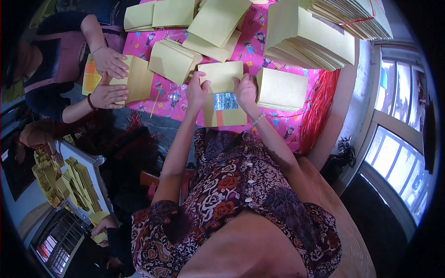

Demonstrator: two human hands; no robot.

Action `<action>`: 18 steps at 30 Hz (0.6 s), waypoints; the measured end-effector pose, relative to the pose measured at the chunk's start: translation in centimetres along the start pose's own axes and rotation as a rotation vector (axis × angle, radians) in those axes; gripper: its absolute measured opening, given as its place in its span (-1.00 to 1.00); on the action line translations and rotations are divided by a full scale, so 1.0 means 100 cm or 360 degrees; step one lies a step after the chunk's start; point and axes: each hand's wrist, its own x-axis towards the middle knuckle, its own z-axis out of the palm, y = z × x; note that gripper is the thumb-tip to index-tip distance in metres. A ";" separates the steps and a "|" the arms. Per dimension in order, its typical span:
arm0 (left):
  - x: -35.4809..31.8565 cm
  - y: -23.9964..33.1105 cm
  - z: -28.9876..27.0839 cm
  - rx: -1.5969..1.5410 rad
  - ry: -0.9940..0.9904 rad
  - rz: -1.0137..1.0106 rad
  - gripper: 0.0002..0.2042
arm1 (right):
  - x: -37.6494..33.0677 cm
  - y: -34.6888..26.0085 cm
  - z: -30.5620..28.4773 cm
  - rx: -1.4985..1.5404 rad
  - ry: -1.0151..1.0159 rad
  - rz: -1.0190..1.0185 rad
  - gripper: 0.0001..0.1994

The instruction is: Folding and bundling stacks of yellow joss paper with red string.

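Floral blouse [227, 185], left hand [197, 90] and right hand [245, 91] pinching yellow paper [220, 76] by opposite ends, pink tablecloth [174, 97] beneath

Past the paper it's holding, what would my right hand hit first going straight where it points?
Your right hand would probably meet the yellow paper stack just beyond the held paper; heights are unclear.

A bright window [394, 171] in a pale frame fills the right of the frame, with a dark tangled object [342, 150] beside it. A co-worker [69, 58] wears a pink apron at upper left; a barred window [59, 255] shows at lower left.
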 end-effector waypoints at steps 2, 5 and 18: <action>-0.002 0.010 0.001 0.0045 -0.0040 -0.0057 -0.70 | 0.002 -0.002 -0.003 0.0000 -0.0039 0.0029 -0.64; -0.005 0.027 0.003 0.0359 0.0102 -0.0075 -0.70 | 0.006 0.001 -0.002 -0.0009 -0.0052 0.0048 -0.66; -0.016 0.031 0.025 0.0308 -0.0263 0.0125 -0.72 | 0.003 0.016 -0.002 -0.0041 -0.0167 0.0112 -0.61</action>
